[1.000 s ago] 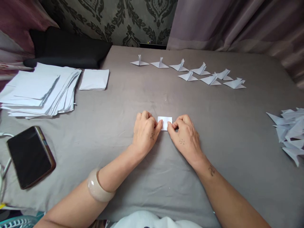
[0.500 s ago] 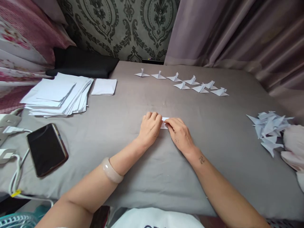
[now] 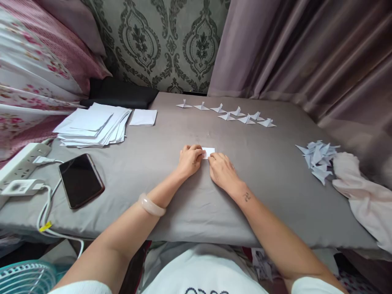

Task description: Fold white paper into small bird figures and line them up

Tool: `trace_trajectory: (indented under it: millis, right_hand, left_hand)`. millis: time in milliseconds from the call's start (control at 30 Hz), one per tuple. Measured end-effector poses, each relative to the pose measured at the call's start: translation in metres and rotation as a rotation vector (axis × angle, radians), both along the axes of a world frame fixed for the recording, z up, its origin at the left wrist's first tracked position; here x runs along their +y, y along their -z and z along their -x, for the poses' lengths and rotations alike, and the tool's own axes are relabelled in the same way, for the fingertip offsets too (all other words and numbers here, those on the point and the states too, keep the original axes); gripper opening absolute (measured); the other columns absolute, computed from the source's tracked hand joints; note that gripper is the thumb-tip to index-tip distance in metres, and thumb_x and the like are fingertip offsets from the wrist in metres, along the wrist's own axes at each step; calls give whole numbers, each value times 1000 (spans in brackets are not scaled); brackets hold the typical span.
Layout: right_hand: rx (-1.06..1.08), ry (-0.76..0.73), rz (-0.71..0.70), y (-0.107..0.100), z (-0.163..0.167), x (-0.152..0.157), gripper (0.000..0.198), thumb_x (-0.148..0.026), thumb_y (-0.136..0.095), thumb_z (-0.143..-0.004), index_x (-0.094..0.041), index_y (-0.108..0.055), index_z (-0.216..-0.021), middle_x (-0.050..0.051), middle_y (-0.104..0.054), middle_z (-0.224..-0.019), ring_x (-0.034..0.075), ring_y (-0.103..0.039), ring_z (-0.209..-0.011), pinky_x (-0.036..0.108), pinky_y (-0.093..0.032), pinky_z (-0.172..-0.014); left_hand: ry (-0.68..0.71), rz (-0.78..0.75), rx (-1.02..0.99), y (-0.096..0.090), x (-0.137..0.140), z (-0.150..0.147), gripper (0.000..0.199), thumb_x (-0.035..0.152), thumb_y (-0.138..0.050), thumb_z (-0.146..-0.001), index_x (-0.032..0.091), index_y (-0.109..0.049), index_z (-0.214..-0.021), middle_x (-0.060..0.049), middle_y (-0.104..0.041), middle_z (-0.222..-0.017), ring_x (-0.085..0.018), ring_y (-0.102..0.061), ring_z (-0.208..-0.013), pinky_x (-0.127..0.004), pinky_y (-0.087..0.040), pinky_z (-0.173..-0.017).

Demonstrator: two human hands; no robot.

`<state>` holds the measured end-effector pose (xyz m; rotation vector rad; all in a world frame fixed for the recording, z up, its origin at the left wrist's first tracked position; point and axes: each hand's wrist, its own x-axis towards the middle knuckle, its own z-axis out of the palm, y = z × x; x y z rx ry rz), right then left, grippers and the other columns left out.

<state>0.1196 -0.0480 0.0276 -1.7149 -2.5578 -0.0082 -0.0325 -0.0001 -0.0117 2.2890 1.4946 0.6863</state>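
A small folded piece of white paper point(image 3: 208, 152) lies on the grey cloth between my two hands. My left hand point(image 3: 190, 160), with a pale bangle on its arm, has its fingers closed on the paper's left side. From the right, my right hand point(image 3: 223, 169) presses curled fingers on the paper's lower right edge. Fingers cover parts of the paper, so its full shape is hidden. Several white folded paper birds point(image 3: 238, 111) stand in two rows farther back. A heap of similar paper birds point(image 3: 320, 156) lies at the right.
At the left are a stack of white paper sheets point(image 3: 92, 126), a smaller stack of squares point(image 3: 143, 117), a phone point(image 3: 81, 180) and a power strip point(image 3: 26, 163) with cables. A pink cloth point(image 3: 358, 183) lies at the right edge, and a black folded item point(image 3: 122, 94) at the back.
The camera view has shifted. My right fingers have moved from the paper's middle down to its lower edge, and more of the paper's white surface shows between my hands.
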Motion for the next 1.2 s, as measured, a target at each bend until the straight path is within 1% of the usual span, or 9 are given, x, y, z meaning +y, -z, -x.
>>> trace_trajectory:
  millis: [133, 300, 433, 633, 733, 800, 867, 1000, 1200]
  right_hand:
    - [13, 47, -55, 4, 9, -11, 31, -14, -36, -92, -12, -58, -115, 13, -61, -109, 24, -53, -96, 35, -39, -86]
    - [20, 99, -79, 6, 19, -17, 33, -21, -31, -96, -13, -59, -113, 16, -60, -113, 25, -54, -97, 37, -41, -86]
    - [16, 134, -46, 3, 25, -18, 33, -17, -32, -94, -11, -59, -112, 17, -60, -111, 25, -56, -98, 37, -42, -85]
    - [-5, 167, -40, -3, 31, -19, 30, -11, -39, -89, -9, -62, -108, 18, -62, -108, 25, -57, -99, 35, -44, -85]
    - [-7, 185, -32, -5, 33, -20, 33, -8, -38, -88, -7, -61, -111, 19, -62, -108, 25, -58, -98, 35, -45, -84]
    - [-2, 194, -29, -5, 33, -20, 34, -8, -38, -88, -6, -61, -113, 19, -62, -109, 25, -58, -99, 35, -46, -83]
    - [8, 195, -23, -3, 30, -21, 34, -7, -37, -87, -7, -62, -110, 17, -62, -108, 25, -58, -99, 34, -47, -83]
    - [39, 197, -8, 1, 22, -21, 33, -8, -36, -87, -12, -64, -106, 14, -63, -109, 22, -59, -97, 32, -48, -82]
    - [89, 271, -6, 3, 19, -25, 34, -7, -35, -86, -12, -63, -104, 14, -60, -115, 22, -58, -100, 31, -49, -80]
  left_hand:
    - [-51, 62, -47, 2, 2, -4, 27, 23, -51, -87, 27, -72, -104, -2, -64, -122, -29, -47, -102, -43, -40, -83]
    - [-95, 91, -49, 2, 1, -7, 30, 24, -50, -85, 29, -72, -104, -1, -64, -122, -30, -48, -105, -45, -39, -88]
    - [-83, 87, -43, 1, 0, -5, 30, 25, -51, -84, 28, -73, -104, -1, -65, -122, -30, -51, -103, -45, -40, -88]
    - [-78, 97, -18, -1, 0, -5, 29, 28, -52, -85, 28, -72, -106, -1, -65, -122, -31, -52, -105, -45, -40, -89]
    - [-75, 94, -7, -1, 0, -5, 30, 28, -51, -85, 29, -72, -107, 0, -64, -123, -30, -54, -106, -45, -40, -90]
    - [-72, 90, -1, -1, 0, -4, 30, 28, -51, -85, 30, -72, -107, 0, -64, -123, -29, -54, -105, -44, -40, -91]
    - [-69, 84, 7, 0, 0, -4, 31, 27, -51, -85, 30, -72, -107, 1, -64, -123, -28, -55, -104, -43, -39, -92]
    - [-70, 73, 25, 2, 0, -4, 32, 26, -49, -85, 31, -72, -107, 1, -64, -123, -27, -54, -103, -43, -39, -93]
    - [-48, 42, 24, 6, 1, -3, 33, 28, -47, -86, 30, -72, -107, 1, -64, -123, -26, -54, -99, -44, -40, -92]
